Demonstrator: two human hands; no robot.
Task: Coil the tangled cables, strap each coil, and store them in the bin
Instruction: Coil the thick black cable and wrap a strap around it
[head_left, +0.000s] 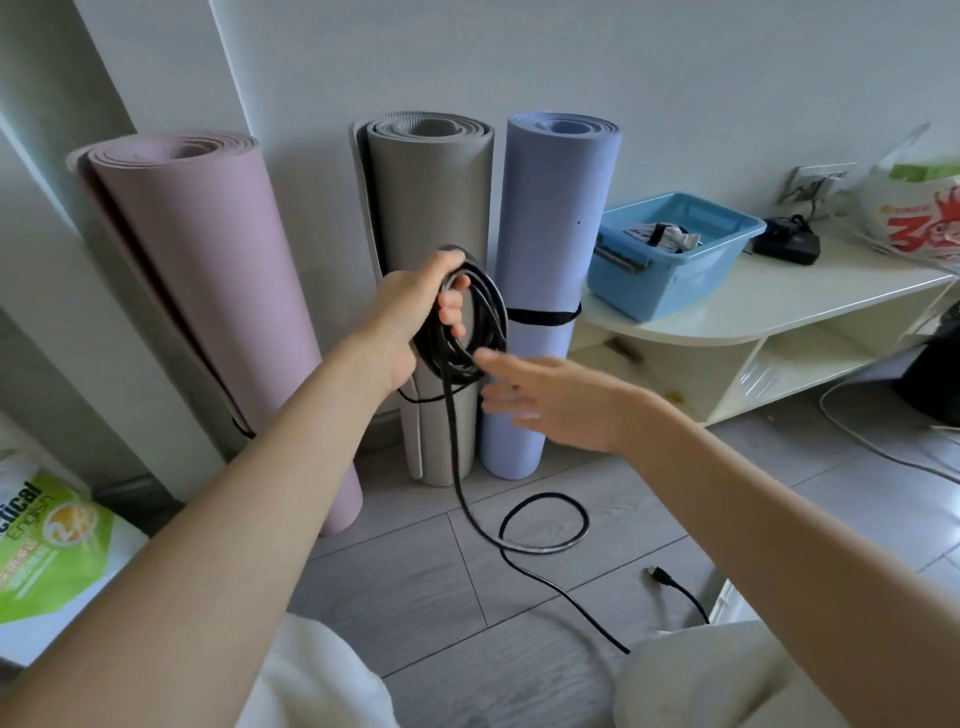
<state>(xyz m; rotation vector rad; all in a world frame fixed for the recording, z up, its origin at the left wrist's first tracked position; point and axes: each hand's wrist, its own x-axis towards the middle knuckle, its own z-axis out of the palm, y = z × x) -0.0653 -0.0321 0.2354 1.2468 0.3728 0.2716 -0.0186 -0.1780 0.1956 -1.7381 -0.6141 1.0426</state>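
My left hand (415, 317) grips the black coil (475, 322), fingers curled through its loops, and holds it up on edge in front of the grey mat (431, 208), so the ring stands roughly upright with its open face turned toward me and to my right. My right hand (545, 400) is open, fingers straight and slightly spread, just below and to the right of the coil, its fingertips close to the lowest loops but, as far as I can tell, not holding anything.

The loose tail (457, 457) drops almost straight down from the bottom of the coil, just left of my right hand. It then reaches the floor (415, 571), curls into one loop (545, 525) and runs toward my knees. A plug end (655, 573) lies on the floor further right.

So the free length lies below and slightly left of my right hand, its long axis vertical; that hand is the nearer one for catching it and bringing up the next turn, I judge. The blue bin (670, 291) sits on the white counter (779, 301) to my right, well apart from the coil.
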